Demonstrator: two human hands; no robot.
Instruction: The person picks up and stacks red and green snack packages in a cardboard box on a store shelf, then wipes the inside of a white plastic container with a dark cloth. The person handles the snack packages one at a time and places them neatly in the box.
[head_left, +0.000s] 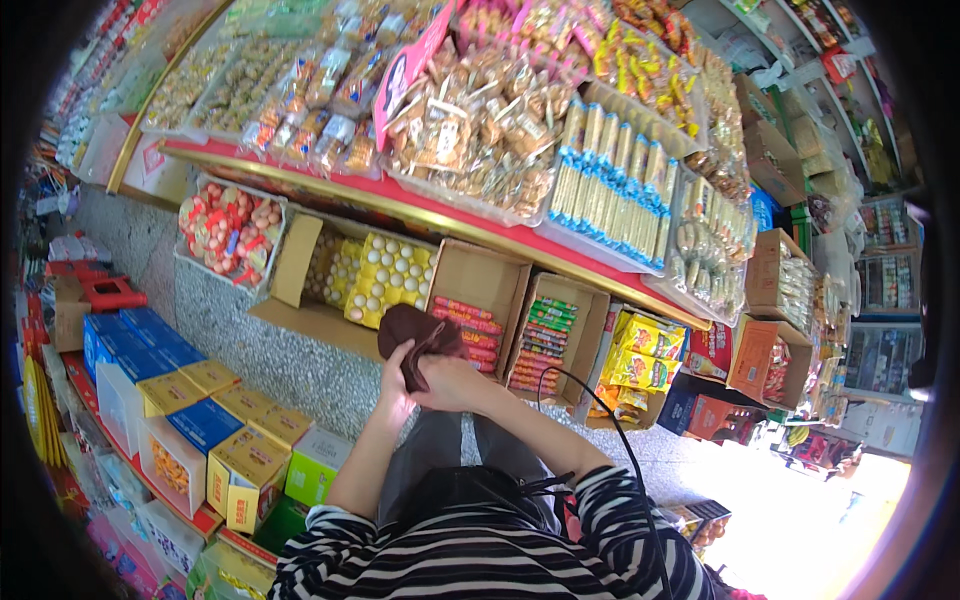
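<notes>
A dark brown cloth (420, 334) is bunched up between my two hands in front of my waist. My left hand (396, 379) grips its lower left side with the thumb up. On the other side my right hand (446, 384) closes over the cloth, its fingers partly hidden by it. Just beyond the cloth lie white eggs in a yellow egg tray (384, 281) inside an open cardboard box (307, 315). Right of the cloth, a second cardboard box (480, 274) holds rows of red-wrapped sticks (480, 337).
A gold-edged counter (360, 191) crosses ahead, bearing bins of packaged snacks (495, 127). Beneath it stand a bag of eggs (229, 232) and a box of yellow snack bags (637, 352). Boxed goods (195, 405) line a low shelf at left. A black cable (630, 442) hangs by my right arm.
</notes>
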